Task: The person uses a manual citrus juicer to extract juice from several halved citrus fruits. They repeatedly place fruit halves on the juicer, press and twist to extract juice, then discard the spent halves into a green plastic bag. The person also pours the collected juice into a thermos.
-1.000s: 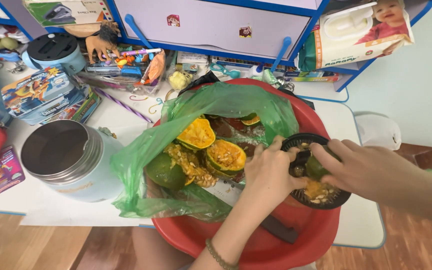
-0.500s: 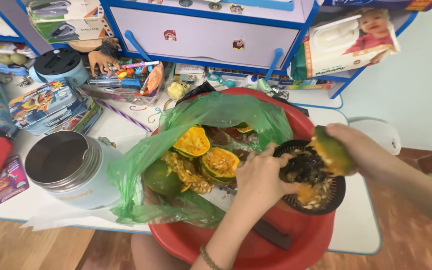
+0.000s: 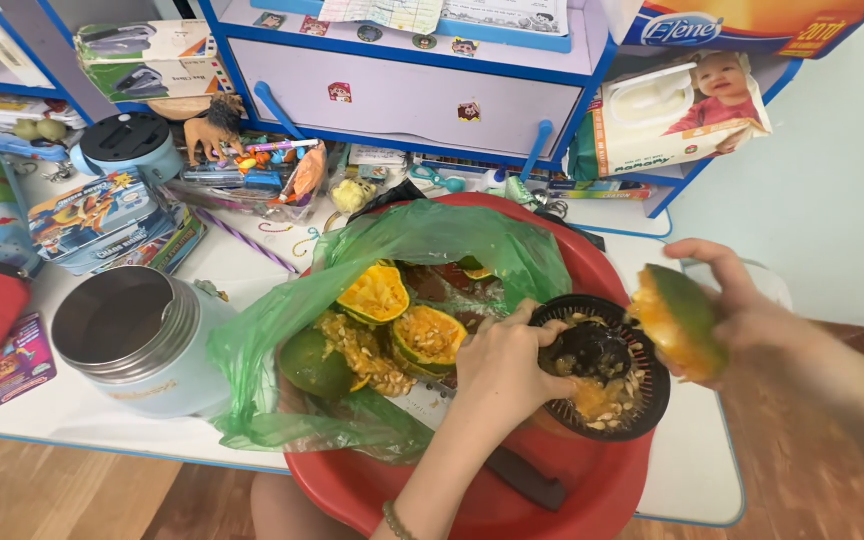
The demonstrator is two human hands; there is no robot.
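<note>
Glossy red plastic basin (image 3: pixel 592 490), smooth. Thin crinkled green plastic bag (image 3: pixel 282 340), translucent with a slight sheen. Matt black plastic strainer (image 3: pixel 642 410) (ribbed rim, wet pulp inside). Smooth green rind on citrus half (image 3: pixel 687 320), rough fibrous flesh. Brushed metal lid (image 3: pixel 122 320) on matt pale jar. Smooth white table (image 3: pixel 62 410).

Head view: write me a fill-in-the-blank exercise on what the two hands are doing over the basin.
1. The right hand holds up a squeezed half of a green-skinned ____ fruit.
2. The left hand steadies the round black ____ full of seeds and pulp.
3. The spent fruit halves lie in a ____ plastic bag.
4. Everything sits in a big ____ basin.

Missing words: citrus; juicer; green; red
</note>
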